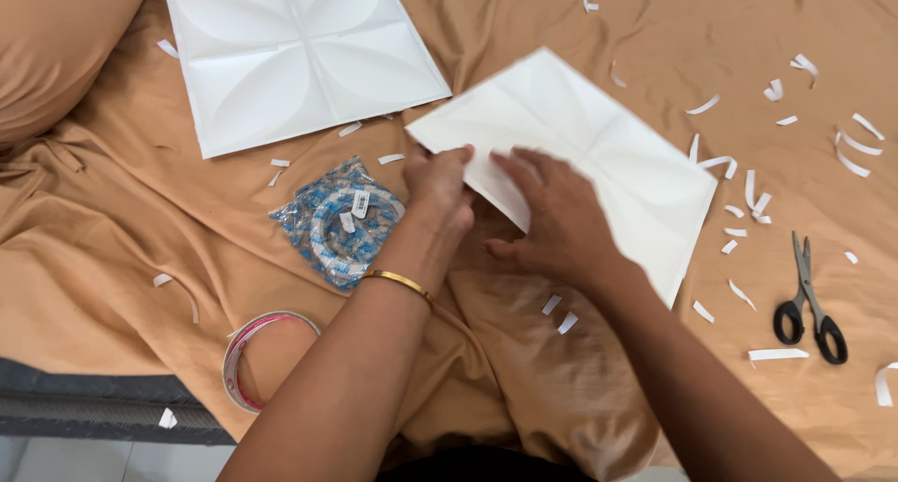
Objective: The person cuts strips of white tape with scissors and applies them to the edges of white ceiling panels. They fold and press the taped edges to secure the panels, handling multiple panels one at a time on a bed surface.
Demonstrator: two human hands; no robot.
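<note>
Blue-white wrapped tape roll [344,222] — just beside left hand [438,184].

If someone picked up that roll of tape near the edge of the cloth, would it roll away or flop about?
The tape roll looks like a thin, wide ring, so it would probably keep its shape and feel light. Lying flat on the rumpled orange cloth, it seems unlikely to roll; set on edge it probably would, perhaps off the nearby edge.

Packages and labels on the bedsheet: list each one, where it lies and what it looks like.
Plastic bag: left of the left hand, crinkled, clear with blue print, holding a white ring-shaped roll.
Sticker label: on top of that bag, small white rectangle with dark stripes.
Tape roll: near the bed's front edge, round, white with pink print.
</note>
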